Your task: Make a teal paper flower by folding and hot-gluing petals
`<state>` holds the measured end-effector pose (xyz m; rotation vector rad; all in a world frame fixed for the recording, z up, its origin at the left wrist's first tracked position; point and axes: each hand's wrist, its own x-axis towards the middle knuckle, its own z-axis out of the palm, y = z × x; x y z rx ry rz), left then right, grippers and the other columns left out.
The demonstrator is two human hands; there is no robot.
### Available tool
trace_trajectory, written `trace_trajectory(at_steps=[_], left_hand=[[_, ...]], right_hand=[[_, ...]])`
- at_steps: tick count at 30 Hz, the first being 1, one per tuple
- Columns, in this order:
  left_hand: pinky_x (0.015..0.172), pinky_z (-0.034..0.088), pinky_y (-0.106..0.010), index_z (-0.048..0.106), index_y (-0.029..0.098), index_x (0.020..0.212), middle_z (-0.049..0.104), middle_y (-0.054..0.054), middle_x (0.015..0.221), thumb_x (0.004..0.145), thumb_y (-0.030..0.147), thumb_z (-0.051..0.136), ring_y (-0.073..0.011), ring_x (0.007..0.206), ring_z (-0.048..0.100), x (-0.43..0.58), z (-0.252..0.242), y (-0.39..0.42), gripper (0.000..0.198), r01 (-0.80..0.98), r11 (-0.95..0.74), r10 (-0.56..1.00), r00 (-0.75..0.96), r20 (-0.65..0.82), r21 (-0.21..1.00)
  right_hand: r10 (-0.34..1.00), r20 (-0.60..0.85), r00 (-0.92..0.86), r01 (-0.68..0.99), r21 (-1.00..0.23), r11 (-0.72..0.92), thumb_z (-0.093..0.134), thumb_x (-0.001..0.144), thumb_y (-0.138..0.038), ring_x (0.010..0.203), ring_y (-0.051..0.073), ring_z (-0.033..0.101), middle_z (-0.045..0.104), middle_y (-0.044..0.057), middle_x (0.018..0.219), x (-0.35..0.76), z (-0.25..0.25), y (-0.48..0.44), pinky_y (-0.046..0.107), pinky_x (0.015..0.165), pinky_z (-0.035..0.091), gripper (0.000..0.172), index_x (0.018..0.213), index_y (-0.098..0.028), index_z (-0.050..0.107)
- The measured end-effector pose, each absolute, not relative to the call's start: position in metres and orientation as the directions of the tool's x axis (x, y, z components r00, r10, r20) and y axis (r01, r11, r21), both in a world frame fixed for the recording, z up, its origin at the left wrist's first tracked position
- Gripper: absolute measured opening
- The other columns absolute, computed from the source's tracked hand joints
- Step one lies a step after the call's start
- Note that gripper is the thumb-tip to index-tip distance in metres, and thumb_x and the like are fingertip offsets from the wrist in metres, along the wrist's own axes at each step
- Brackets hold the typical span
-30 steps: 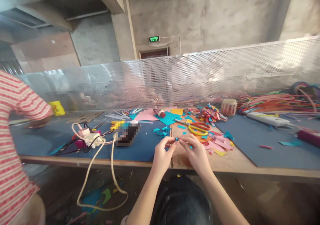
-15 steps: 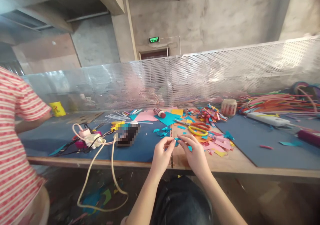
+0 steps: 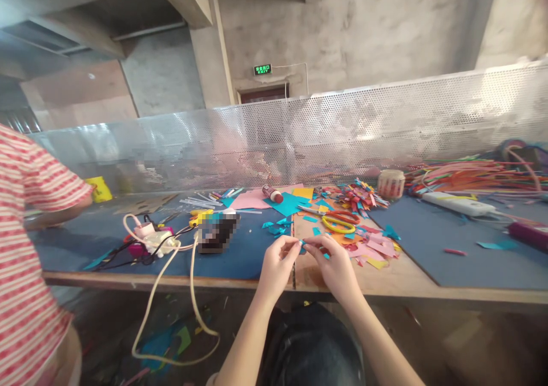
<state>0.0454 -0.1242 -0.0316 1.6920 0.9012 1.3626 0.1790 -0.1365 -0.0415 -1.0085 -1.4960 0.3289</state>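
Both my hands meet over the near edge of the workbench, pinching one small teal paper piece (image 3: 302,244) between their fingertips. My left hand (image 3: 278,266) grips it from the left with thumb and forefinger closed. My right hand (image 3: 335,265) pinches it from the right. Just beyond them lie yellow-handled scissors (image 3: 338,222) among pink, orange and teal paper scraps (image 3: 371,246). A glue stick (image 3: 273,193) lies on a teal sheet (image 3: 287,202) farther back.
A person in a red-striped shirt (image 3: 25,249) stands at the left by the bench. A power strip with cream cable (image 3: 156,238) and a blurred dark item (image 3: 217,232) sit left of my hands. Coloured strips (image 3: 471,176), a tape roll (image 3: 391,183) and a mesh screen (image 3: 342,129) lie behind.
My hands stay together on the teal piece, fingers shifting slightly. The striped-shirt person has drawn their arm back from the bench and moved a little.
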Motion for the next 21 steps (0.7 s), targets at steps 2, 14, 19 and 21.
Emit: trace_trajectory(at_steps=[2, 14, 19, 21], left_hand=[[0.071, 0.046, -0.025, 0.059, 0.016, 0.080, 0.065, -0.003, 0.077, 0.080, 0.035, 0.056, -0.0182, 0.079, 0.062, 0.046, -0.031, -0.125, 0.019, 0.058, -0.449, 0.884, 0.172, 0.434, 0.892], [0.073, 0.046, -0.027, 0.061, 0.016, 0.081, 0.067, -0.005, 0.081, 0.081, 0.036, 0.054, -0.0194, 0.080, 0.062, 0.044, -0.029, -0.124, 0.022, 0.096, -0.459, 0.882, 0.173, 0.439, 0.883], [0.073, 0.046, -0.027, 0.064, 0.016, 0.081, 0.068, -0.004, 0.081, 0.079, 0.037, 0.055, -0.0197, 0.080, 0.062, 0.044, -0.027, -0.125, 0.023, 0.138, -0.457, 0.883, 0.187, 0.430, 0.878], [0.073, 0.046, -0.027, 0.064, 0.015, 0.081, 0.068, -0.005, 0.081, 0.079, 0.037, 0.055, -0.0202, 0.081, 0.062, 0.043, -0.028, -0.124, 0.024, 0.129, -0.455, 0.884, 0.189, 0.428, 0.881]], right_hand=[[0.703, 0.695, 0.153, 0.423, -0.689, 0.589, 0.052, 0.084, -0.028, 0.072, 0.018, 0.059, 0.063, 0.003, 0.077, 0.177, -0.042, -0.138, 0.030, 0.068, 0.047, 0.016, 0.081, -0.020, 0.066], [0.686, 0.707, 0.174, 0.465, -0.672, 0.575, 0.053, 0.084, -0.032, 0.076, 0.019, 0.057, 0.061, 0.005, 0.083, 0.177, -0.045, -0.136, 0.033, 0.069, 0.047, 0.018, 0.089, -0.021, 0.067], [0.729, 0.666, 0.157, 0.382, -0.722, 0.577, 0.053, 0.083, -0.035, 0.066, 0.017, 0.056, 0.061, 0.003, 0.072, 0.182, -0.043, -0.137, 0.029, 0.062, 0.046, 0.021, 0.084, -0.021, 0.068], [0.719, 0.675, 0.165, 0.391, -0.714, 0.581, 0.053, 0.084, -0.033, 0.068, 0.017, 0.057, 0.061, 0.003, 0.074, 0.181, -0.042, -0.139, 0.029, 0.062, 0.046, 0.019, 0.084, -0.021, 0.068]])
